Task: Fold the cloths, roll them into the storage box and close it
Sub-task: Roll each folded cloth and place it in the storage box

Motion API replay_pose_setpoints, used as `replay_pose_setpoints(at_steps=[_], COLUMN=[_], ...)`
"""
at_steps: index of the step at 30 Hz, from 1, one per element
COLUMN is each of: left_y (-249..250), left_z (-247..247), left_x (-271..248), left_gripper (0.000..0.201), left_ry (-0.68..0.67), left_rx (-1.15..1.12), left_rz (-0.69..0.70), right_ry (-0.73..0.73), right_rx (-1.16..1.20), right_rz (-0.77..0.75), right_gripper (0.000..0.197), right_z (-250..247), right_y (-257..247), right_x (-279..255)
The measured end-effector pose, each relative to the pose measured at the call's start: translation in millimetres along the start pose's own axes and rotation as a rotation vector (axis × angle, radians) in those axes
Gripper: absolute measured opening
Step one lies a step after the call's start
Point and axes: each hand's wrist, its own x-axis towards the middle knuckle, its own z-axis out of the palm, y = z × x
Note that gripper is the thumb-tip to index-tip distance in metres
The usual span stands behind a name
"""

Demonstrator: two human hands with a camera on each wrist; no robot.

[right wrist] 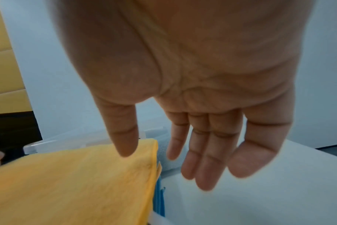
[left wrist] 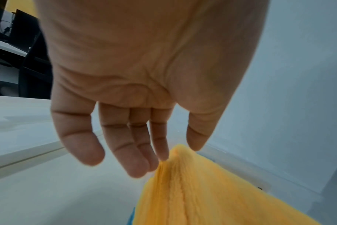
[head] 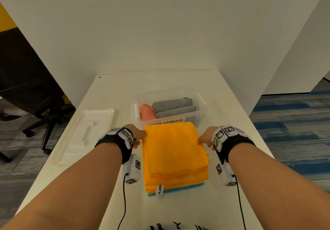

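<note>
A folded orange cloth [head: 173, 149] lies on a blue cloth [head: 184, 188] on the white table, just in front of the clear storage box [head: 200, 103]. The box stands open and holds two grey rolls [head: 172, 103] and a pink roll [head: 147, 112]. My left hand [head: 142, 137] is at the orange cloth's far left corner; in the left wrist view the thumb and index finger of that hand [left wrist: 178, 153] pinch the corner of the cloth [left wrist: 202, 197]. My right hand [head: 205, 144] is at the far right corner. There the thumb of the hand [right wrist: 148, 153] rests on the cloth [right wrist: 77, 182] and its straight fingers hang beside it.
The box's white lid [head: 85, 133] lies upside down on the table [head: 232, 122] to the left of the cloths. White partition walls close the back and right. A black office chair [head: 35, 104] stands off the table's left edge.
</note>
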Motion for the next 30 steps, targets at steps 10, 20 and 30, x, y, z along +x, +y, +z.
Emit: replay_pose_setpoints(at_steps=[10,20,30], left_y=[15,6,3], left_z=[-6,-5,-4], left_x=[33,48,44], left_gripper=[0.045,0.046,0.031], left_ry=[0.115,0.081,0.227], left_rx=[0.300,0.062,0.073], left_rz=[0.082,0.040,0.286], right_ry=[0.143,0.121,0.190], right_rx=[0.076,0.293,0.096], right_rz=[-0.056,-0.088,-0.323], right_gripper=[0.031,0.063,0.024], right_z=[2,7,2], right_y=[-22,-37,-26], right_x=[44,53,50])
